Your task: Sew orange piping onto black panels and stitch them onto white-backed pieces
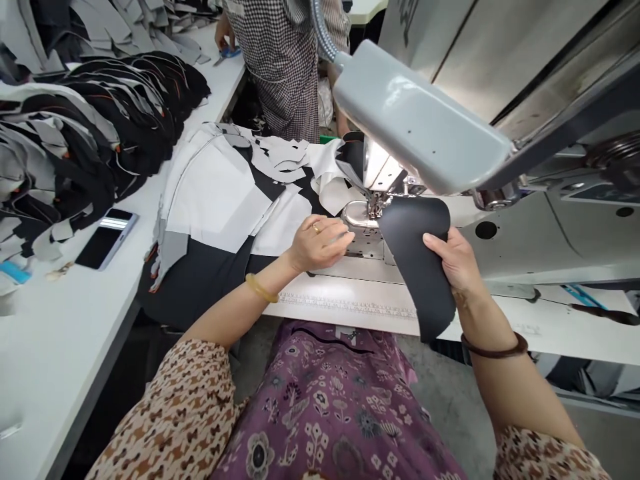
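Note:
My right hand (455,259) grips the right edge of a curved black fabric piece (417,250), thumb on top. The upper left edge of that piece lies by the needle and presser foot (375,203) of the sewing machine (425,123). My left hand (323,243) is just left of the metal machine bed (357,213), its fingers curled together; whether anything small is between them is hidden. Beyond and left of it, white and black fabric pieces (215,193) lie spread over the work surface.
A phone (107,239) rests on the white side table (55,340) at left, near a long row of stacked black and grey pieces (135,113). Across from me stands a person in a checked apron (285,67), a hand by blue scissors (227,53). A printed ruler (350,307) runs along the front edge.

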Demonstrator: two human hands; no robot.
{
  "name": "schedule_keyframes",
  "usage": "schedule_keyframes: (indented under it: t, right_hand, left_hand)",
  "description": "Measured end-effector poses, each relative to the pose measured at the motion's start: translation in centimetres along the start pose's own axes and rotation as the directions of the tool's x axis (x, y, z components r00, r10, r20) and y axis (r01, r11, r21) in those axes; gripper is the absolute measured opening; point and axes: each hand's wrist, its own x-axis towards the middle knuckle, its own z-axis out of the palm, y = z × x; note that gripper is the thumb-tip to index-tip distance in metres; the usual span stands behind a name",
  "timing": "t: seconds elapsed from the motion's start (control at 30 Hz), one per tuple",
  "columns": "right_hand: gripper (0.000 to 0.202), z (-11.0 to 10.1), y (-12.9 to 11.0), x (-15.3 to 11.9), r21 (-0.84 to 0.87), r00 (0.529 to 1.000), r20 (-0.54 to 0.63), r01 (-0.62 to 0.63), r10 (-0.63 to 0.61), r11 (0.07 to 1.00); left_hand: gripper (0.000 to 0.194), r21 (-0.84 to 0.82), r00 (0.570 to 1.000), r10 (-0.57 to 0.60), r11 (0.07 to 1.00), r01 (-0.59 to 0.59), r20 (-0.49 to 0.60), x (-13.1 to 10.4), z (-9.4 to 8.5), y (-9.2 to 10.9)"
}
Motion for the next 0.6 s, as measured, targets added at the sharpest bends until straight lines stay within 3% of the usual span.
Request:
schedule_keyframes:
  t: [0.13, 0.2, 0.3, 0.37, 0.43, 0.53, 0.6]
  right_hand:
    - [0.048, -0.2, -0.4, 0.6, -0.049, 1.0, -0.011, -0.002, 0.001, 0.999]
    - [0.05, -0.1, -0.7, 0.6, -0.072, 0.999, -0.023, -0.032, 0.031, 0.997]
    - [0.051, 0.1, -1.3, 0.6, -0.154, 0.994, -0.064, -0.096, 0.087, 0.983]
    - [0.049, -0.1, -1.6, 0.8, -0.252, 0.99, -0.093, -0.127, 0.106, 0.959]
    - [0.044, -0.7, -1.6, 1.5, -0.415, 0.991, -0.117, -0.114, 0.072, 0.903]
    - [0.032, -1.6, -1.2, 3.3, -0.742, 0.987, -0.152, -0.078, -0.054, 0.666]
    - [0.03, -1.9, -0.8, 4.2, -0.87, 0.974, -0.124, -0.014, -0.191, 0.493]
  left_hand:
    - [0.021, 0.084, 0.976, -0.208, 0.976, 0.202, 0.067, -4.4, -2.6, -1.4]
    - [0.022, 0.163, 0.918, -0.357, 0.93, 0.331, 0.174, -7.3, -4.6, -2.3]
    - [0.022, 0.386, 0.711, -0.636, 0.762, 0.52, 0.299, -11.5, -8.1, -3.6]
    - [0.026, 0.563, 0.543, -0.799, 0.581, 0.588, 0.259, -13.8, -10.7, -4.4]
    - [0.031, 0.7, 0.372, -0.916, 0.366, 0.613, 0.153, -15.5, -13.0, -5.0]
    - [0.04, 0.783, 0.153, -0.986, 0.144, 0.605, 0.063, -16.8, -15.4, -6.2]
    - [0.049, 0.789, 0.068, -0.997, 0.075, 0.61, 0.042, -16.8, -16.2, -7.1]
